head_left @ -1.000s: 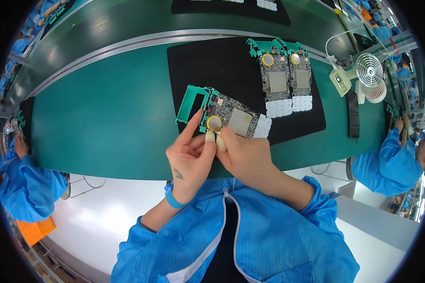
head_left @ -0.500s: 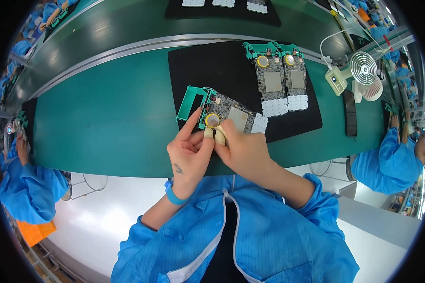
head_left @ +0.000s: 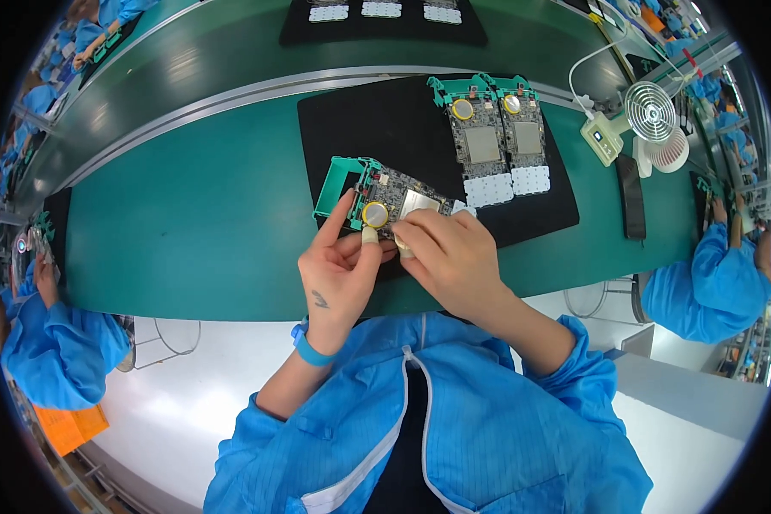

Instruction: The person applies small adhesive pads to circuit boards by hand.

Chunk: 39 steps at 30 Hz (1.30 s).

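Note:
A circuit board (head_left: pixel 391 193) with a green plastic frame (head_left: pixel 334 190) at its left end is held tilted above the black mat. My left hand (head_left: pixel 334 270) grips it at the lower left, forefinger along the frame and thumb just below the round coin cell (head_left: pixel 375 214). My right hand (head_left: pixel 454 257) is closed at the board's near edge, beside the silver shield plate (head_left: pixel 420 202). Its fingers hide part of the board and most of the white pad at the right end. Pale finger covers show on the left thumb and a right fingertip.
Two similar boards (head_left: pixel 484 144) lie side by side on the black mat (head_left: pixel 360 120). To their right are a small fan (head_left: pixel 650 111) with a cable and a dark phone-like slab (head_left: pixel 631 197). Beyond the metal rail, another mat (head_left: pixel 343 30) carries more boards. Co-workers sit at both sides.
My right hand has shifted from beside the coin cell to the right along the board's near edge, now covering more of the right end. My left hand keeps its grip.

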Each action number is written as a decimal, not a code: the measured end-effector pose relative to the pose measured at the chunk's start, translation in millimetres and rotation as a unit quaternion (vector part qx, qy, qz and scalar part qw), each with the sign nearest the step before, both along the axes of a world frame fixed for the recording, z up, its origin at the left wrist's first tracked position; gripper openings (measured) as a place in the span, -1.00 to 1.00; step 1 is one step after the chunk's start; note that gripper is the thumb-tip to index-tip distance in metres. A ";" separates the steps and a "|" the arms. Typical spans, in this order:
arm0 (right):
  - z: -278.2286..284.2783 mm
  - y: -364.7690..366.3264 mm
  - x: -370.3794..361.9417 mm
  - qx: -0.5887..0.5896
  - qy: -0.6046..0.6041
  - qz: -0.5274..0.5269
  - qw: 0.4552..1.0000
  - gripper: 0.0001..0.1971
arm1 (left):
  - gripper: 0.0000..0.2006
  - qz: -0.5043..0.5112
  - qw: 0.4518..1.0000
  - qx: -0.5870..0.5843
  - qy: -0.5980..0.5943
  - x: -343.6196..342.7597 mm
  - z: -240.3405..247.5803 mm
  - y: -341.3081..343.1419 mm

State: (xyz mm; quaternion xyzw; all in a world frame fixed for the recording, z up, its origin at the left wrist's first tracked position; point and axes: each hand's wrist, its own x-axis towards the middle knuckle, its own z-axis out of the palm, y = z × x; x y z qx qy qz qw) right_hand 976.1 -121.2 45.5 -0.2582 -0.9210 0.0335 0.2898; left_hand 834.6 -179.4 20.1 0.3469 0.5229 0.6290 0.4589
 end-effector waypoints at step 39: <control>-5.1 -1.9 5.2 -0.244 -0.040 -0.053 0.967 -0.74 | -0.34 -0.022 0.998 -0.043 0.035 4.8 1.9 11.3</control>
